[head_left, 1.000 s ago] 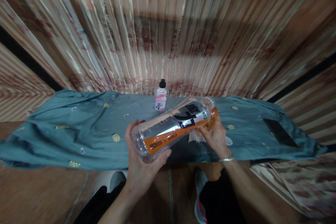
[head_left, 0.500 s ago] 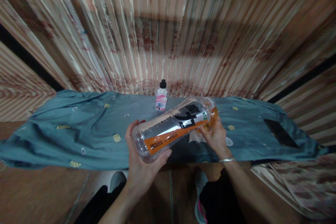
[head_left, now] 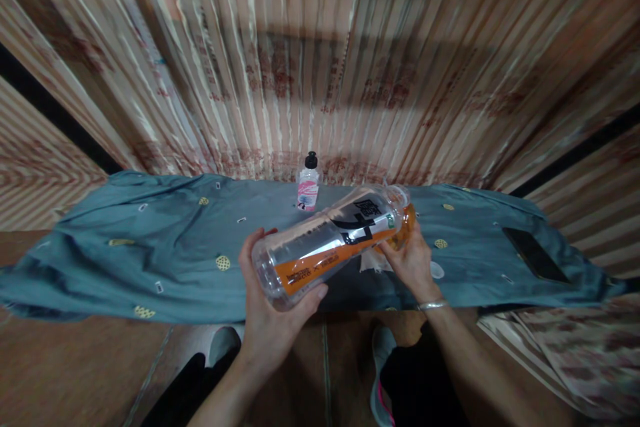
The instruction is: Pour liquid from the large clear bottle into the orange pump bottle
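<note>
My left hand is closed round the base of a large clear plastic bottle with an orange, black and silver label. The bottle lies tilted in the air, its mouth towards the right and higher than its base. At that mouth end, my right hand grips a see-through amber container, partly hidden behind the bottle and my fingers. I cannot tell exactly what kind of container it is. Beneath, a crumpled whitish piece and a small clear round disc lie on the cloth.
A small clear bottle with a black cap and pink label stands near the back. A dark phone-like slab lies at the right. Blue-green patterned cloth covers the narrow table, with a striped curtain behind it.
</note>
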Demonstrator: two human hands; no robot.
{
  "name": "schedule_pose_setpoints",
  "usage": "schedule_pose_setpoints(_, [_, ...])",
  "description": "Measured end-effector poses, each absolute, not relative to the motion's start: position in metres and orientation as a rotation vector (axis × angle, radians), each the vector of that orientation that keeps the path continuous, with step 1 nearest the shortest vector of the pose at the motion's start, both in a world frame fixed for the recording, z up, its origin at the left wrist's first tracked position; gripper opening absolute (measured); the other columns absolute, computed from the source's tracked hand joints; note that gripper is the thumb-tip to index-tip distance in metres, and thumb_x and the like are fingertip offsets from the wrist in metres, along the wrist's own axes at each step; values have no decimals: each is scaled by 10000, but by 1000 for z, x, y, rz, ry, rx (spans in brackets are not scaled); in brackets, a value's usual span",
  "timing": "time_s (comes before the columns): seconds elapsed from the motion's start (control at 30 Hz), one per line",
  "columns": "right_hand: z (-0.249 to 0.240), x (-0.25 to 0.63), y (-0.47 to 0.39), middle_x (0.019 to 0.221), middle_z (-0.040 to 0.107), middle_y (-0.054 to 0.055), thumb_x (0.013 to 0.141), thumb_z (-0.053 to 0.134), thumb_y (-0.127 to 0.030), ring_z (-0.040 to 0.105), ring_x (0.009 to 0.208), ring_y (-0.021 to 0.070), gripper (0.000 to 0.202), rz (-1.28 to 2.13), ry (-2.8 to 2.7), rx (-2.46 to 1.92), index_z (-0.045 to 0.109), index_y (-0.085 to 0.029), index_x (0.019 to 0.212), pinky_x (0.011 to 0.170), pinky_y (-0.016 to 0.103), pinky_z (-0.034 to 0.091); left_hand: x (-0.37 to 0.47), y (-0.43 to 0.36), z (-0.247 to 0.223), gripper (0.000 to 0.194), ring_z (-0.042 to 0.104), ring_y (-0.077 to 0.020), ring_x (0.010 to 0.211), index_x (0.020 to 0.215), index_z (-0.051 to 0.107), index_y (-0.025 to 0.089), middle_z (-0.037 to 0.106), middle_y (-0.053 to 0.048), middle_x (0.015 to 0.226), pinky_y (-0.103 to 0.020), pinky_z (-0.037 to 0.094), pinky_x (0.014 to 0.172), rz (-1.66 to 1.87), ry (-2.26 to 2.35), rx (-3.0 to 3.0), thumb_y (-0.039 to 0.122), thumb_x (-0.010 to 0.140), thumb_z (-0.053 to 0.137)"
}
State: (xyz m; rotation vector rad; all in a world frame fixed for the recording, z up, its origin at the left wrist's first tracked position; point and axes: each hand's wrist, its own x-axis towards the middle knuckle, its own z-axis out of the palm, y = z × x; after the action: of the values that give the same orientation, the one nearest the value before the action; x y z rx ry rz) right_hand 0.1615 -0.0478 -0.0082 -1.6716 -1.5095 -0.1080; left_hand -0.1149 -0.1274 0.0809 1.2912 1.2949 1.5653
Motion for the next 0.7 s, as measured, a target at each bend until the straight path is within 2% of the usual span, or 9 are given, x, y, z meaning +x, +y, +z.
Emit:
schedule_pose_setpoints(0.23, [-13,165,-46,1330,656,238,803,619,-706,658,1209,372,950,-145,-1529,-1659,381,-100,1496,996,535,543,-114,-128,84,972,653,-314,1175,1356,342,264,517,-137,1383,-472,564,978,1573,1308,1264,386,572,903])
schedule_pose_setpoints(0.43, [-14,165,-47,1299,670,241,812,614,-695,666,1192,374,916,-152,-1528,-1650,411,-90,1470,978,532,552,-116,-128,81,975,662,-292,1156,1368,333,277,518,-125,1381,-445,575,956,1560,1296,1300,376,583,902])
schedule_pose_setpoints(0.7, [-13,164,-47,1288,675,245,814,604,-701,672,1180,375,924,-142,-1523,-1651,413,-75,1465,976,531,553,-113,-127,84,976,652,-310,1168,1355,351,264,522,-130,1368,-471,564,976,1579,1313,1258,384,559,903])
